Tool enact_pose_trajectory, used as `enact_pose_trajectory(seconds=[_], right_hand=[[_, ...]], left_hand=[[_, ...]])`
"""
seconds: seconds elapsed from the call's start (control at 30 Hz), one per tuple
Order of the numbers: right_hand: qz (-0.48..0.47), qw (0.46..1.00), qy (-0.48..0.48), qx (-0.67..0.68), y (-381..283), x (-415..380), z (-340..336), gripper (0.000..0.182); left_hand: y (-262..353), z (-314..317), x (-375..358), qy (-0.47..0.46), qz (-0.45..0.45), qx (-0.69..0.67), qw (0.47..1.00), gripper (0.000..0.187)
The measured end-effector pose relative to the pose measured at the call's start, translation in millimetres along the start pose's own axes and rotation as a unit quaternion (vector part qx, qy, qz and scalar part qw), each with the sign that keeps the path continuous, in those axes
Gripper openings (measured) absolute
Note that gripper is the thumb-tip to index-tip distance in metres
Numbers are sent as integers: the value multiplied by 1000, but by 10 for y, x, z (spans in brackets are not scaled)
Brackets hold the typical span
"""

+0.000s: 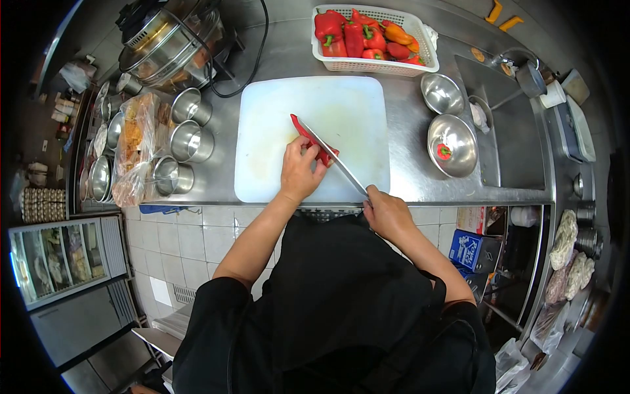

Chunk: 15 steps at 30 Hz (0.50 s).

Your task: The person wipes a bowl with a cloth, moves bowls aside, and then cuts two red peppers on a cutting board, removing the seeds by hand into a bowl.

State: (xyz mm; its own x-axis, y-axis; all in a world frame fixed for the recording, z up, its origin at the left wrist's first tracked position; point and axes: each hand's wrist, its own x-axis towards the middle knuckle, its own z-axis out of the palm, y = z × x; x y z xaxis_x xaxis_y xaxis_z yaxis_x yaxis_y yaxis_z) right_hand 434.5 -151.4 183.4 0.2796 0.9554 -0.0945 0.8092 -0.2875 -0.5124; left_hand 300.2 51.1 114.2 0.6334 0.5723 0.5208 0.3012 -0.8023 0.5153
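A long red pepper (304, 133) lies on the white cutting board (275, 118) in the middle of the steel counter. My left hand (299, 172) presses down on the pepper's near end. My right hand (386, 211) grips the handle of a long knife (333, 159), whose blade lies along the pepper beside my left fingers. At the back stands a white basket (367, 65) filled with red and orange peppers (354, 36).
Two steel bowls stand right of the board, one empty (441, 92) and one (451, 144) holding a red pepper top. A sink (512, 125) lies further right. Left of the board are several steel cups (190, 140), bagged food (136, 148) and a large steel pot (172, 41).
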Motion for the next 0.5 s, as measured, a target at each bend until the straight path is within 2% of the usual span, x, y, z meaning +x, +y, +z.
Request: enact_pose_trajectory(seconds=[0.5], right_hand=[[-8, 999, -30, 23, -245, 479, -26, 17]], left_hand=[[-38, 13, -11, -5, -14, -25, 1000, 32]])
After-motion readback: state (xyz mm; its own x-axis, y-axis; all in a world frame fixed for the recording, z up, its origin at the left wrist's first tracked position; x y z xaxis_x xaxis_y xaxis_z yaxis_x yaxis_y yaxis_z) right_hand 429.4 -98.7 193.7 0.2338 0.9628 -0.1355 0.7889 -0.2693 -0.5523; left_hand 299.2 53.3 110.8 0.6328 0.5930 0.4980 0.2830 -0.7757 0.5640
